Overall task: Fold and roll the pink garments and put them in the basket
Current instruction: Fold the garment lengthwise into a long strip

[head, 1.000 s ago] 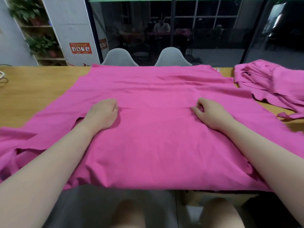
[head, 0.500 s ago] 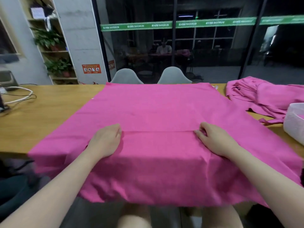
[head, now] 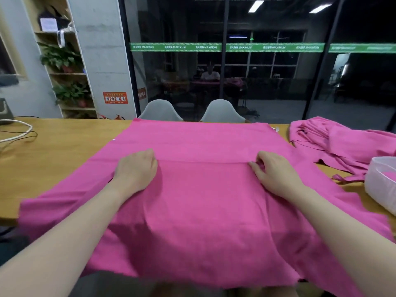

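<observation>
Both your hands grip one fold line across the pink garment [head: 203, 211] on the table [head: 53, 151]: left hand [head: 136, 171] and right hand [head: 275, 173] pinching its ends.

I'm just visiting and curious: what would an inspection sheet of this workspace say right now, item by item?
Surface: wooden table, largely covered by cloth.
Job's things: spread pink garment lies flat, its near part hanging over the table's front edge, with a fold edge running between the hands; pink garment pile crumpled at far right; white basket at the right edge, partly out of frame.
Clutter: nothing seen.
Hands: left hand and right hand both grip the fold edge, fingers curled.
Cables: white and black cables at far left.
Surroundings: two grey chairs behind the table, shelf with potted plants, dark glass wall.
</observation>
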Demonstrator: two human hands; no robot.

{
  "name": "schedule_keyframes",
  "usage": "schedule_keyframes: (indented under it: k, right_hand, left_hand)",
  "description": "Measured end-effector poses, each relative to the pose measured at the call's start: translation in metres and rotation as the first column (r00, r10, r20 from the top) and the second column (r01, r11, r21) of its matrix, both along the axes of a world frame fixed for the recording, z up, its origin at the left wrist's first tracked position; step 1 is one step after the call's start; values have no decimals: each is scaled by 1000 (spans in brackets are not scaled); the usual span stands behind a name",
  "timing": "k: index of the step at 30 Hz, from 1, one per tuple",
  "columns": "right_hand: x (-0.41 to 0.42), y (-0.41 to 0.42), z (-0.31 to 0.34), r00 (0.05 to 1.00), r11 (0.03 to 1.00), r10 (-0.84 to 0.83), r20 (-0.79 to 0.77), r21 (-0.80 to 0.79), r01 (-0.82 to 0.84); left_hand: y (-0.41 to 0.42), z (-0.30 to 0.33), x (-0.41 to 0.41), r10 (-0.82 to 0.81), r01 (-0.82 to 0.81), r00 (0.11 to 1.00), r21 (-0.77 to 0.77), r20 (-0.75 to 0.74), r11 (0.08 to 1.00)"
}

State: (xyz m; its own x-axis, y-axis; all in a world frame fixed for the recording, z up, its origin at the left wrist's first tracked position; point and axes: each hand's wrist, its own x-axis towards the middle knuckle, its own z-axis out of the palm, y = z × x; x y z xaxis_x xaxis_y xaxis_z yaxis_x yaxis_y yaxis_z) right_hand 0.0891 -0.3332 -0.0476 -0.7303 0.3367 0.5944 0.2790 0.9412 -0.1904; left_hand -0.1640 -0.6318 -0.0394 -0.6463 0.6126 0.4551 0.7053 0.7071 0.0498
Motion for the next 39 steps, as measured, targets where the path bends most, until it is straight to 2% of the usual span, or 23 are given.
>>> schedule_keyframes:
  k: [8,12,22,39]
  right_hand:
    - [-51,47,-14,984,998,-38,172,-37,45]
    - [-55,53,-36,994,994,-7,111,-111,20]
    - [-46,47,-39,979,968,-20,204,-241,70]
    - [26,-20,-44,992,981,49,118,-191,-26]
  left_hand:
    - [48,-19,-56,-27,22,999,-162,-31,986]
    - [54,-41,-67,-27,36,996,-109,86,993]
    - [38,-42,-54,-80,87,983,-36,163,996]
    - [-35,-44,18,-47,46,978,10,204,999]
